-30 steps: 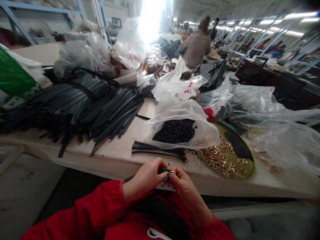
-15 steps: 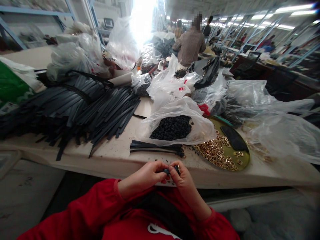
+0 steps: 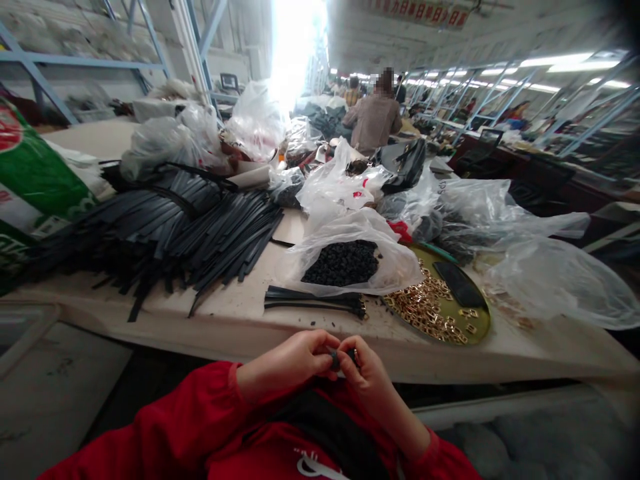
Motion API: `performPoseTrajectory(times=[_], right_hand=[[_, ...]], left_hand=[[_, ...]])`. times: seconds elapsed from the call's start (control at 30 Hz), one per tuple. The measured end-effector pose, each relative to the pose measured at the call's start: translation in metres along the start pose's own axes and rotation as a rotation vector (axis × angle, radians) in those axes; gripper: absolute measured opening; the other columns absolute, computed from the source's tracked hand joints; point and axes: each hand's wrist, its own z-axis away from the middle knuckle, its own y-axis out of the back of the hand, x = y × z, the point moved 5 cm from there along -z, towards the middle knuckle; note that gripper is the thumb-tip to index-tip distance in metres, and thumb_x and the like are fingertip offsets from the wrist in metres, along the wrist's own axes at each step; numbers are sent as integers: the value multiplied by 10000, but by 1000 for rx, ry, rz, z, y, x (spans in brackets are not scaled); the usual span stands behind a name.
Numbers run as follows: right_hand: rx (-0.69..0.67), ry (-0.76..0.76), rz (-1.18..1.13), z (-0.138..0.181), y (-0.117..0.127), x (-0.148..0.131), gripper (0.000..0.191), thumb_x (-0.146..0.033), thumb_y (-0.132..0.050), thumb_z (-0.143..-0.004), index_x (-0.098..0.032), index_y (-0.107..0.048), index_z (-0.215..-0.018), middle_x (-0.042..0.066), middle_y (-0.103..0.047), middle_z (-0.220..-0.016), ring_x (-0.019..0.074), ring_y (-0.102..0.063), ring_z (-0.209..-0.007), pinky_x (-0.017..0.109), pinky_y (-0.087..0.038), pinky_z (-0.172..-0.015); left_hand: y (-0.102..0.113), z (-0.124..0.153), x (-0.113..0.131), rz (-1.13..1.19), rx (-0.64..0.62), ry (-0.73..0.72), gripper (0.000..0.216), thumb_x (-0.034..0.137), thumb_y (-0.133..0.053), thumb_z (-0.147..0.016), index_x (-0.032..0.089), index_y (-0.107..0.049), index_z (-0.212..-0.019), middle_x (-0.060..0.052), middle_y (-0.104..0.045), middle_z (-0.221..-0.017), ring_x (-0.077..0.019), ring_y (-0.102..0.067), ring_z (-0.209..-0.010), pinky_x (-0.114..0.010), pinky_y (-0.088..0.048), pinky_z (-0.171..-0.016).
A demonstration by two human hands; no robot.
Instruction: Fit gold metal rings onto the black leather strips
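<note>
My left hand [image 3: 293,360] and my right hand [image 3: 367,375] meet just below the table's front edge, both in red sleeves. Their fingers pinch together on a small dark strap end [image 3: 336,357] held between them; its details are too small to make out. On the table just beyond lie a few finished black straps [image 3: 313,301]. A clear bag of small black pieces [image 3: 345,262] sits behind those. To the right a round yellow tray [image 3: 477,327] holds many gold buckles [image 3: 425,308] and a black flat piece [image 3: 457,283].
A big heap of black straps [image 3: 165,230] covers the table's left half. Plastic bags [image 3: 525,267] crowd the right and back. A green and white sack [image 3: 30,180] stands at far left. A person in a brown top [image 3: 373,120] stands farther down the table.
The hands have sunk slightly and closed tighter round the small piece; the metal bit seen between the fingers a second ago is now hidden. The view has tilted upward a little.
</note>
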Motion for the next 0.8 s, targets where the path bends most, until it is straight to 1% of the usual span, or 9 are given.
performPoseTrajectory(times=[0.1,0.2,0.3,0.37,0.43,0.5,0.67,0.73,0.8], right_hand=[[39,9,-27,1,0,-4,199,-380,-407,-847,-195,-456,-790,-37,-448,-611,106,-424,-530,226,-345,-499],[22,28,-83,3,-1,-9,196,-376,-396,-859,-197,-454,-802,-22,-487,-650,114,-465,-574,231,-375,-532],[27,18,-115,5,0,-10,198,-375,-385,-867,-197,-452,-812,-16,-502,-666,118,-481,-592,236,-386,-547],[70,6,-89,5,2,-8,204,-377,-380,-870,-196,-458,-815,-20,-484,-652,116,-463,-576,235,-373,-534],[95,-3,-68,3,2,-4,206,-376,-374,-872,-195,-466,-842,-24,-472,-644,115,-451,-567,236,-364,-526],[88,-6,-74,0,1,-1,209,-374,-364,-877,-193,-468,-884,-19,-485,-657,119,-463,-579,239,-371,-536],[54,25,-73,-7,0,0,207,-360,-362,-881,-192,-480,-909,-2,-530,-705,125,-503,-623,243,-393,-576],[30,30,-101,-7,-1,0,199,-352,-363,-885,-196,-481,-919,-2,-546,-714,124,-518,-633,240,-402,-588],[43,9,-141,-6,-1,3,191,-348,-364,-888,-203,-481,-927,-4,-553,-727,120,-527,-644,230,-410,-591]], left_hand=[[-1,2,1,81,-37,-6,365,149,-541,-680,105,-551,-1042,-55,-641,-853,-110,-569,-676,-218,-433,-625],[2,2,-4,96,-4,19,345,217,-549,-708,106,-542,-1034,-51,-634,-822,-110,-564,-636,-217,-424,-586],[5,2,-4,3,18,-8,295,278,-525,-739,121,-557,-987,-26,-626,-775,-96,-537,-586,-200,-395,-538],[6,2,-5,-118,12,0,251,322,-476,-772,122,-575,-887,-6,-609,-689,-85,-492,-529,-190,-359,-490],[8,3,-7,-238,-14,31,283,357,-415,-800,124,-573,-773,12,-568,-603,-80,-442,-493,-189,-326,-462],[10,3,-10,-321,-42,39,318,377,-390,-806,129,-568,-716,24,-537,-575,-80,-418,-496,-190,-311,-462],[14,-5,-15,-331,-28,69,343,416,-401,-795,128,-578,-736,28,-532,-577,-83,-428,-502,-195,-320,-481],[13,-9,-13,-330,-25,70,343,402,-376,-809,130,-570,-734,25,-527,-570,-88,-436,-498,-198,-326,-480],[12,-10,-8,-347,-45,60,344,382,-341,-826,136,-553,-713,22,-520,-564,-91,-443,-491,-200,-331,-476]])
